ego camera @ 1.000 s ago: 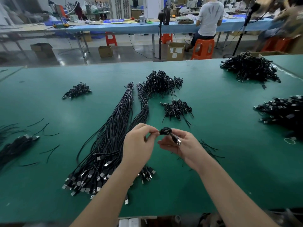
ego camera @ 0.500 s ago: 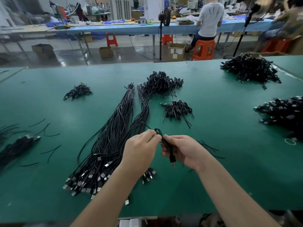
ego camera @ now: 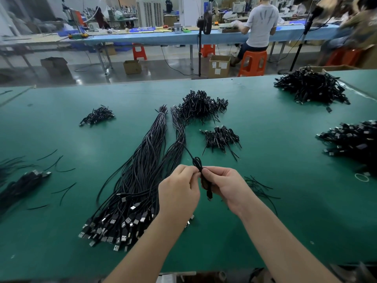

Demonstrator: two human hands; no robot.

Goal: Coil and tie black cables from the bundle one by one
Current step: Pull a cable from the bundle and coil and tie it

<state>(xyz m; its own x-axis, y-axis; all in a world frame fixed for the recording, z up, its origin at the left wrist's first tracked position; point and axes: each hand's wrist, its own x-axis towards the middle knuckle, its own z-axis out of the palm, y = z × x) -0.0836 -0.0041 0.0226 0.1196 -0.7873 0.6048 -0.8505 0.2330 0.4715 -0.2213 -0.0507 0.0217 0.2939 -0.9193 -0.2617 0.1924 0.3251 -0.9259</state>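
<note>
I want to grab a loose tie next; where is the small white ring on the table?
In the head view, the white ring lies flat on the green table at far right, just below the right-edge cable pile.

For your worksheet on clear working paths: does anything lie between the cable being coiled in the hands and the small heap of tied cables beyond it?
Nothing visible does. The cable is pinched by left hand and right hand; bare green table lies before the small heap.

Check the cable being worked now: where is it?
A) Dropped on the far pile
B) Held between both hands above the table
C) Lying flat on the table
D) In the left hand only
B: the cable is pinched between the left hand and right hand, its plug hanging below the fingers.
</note>
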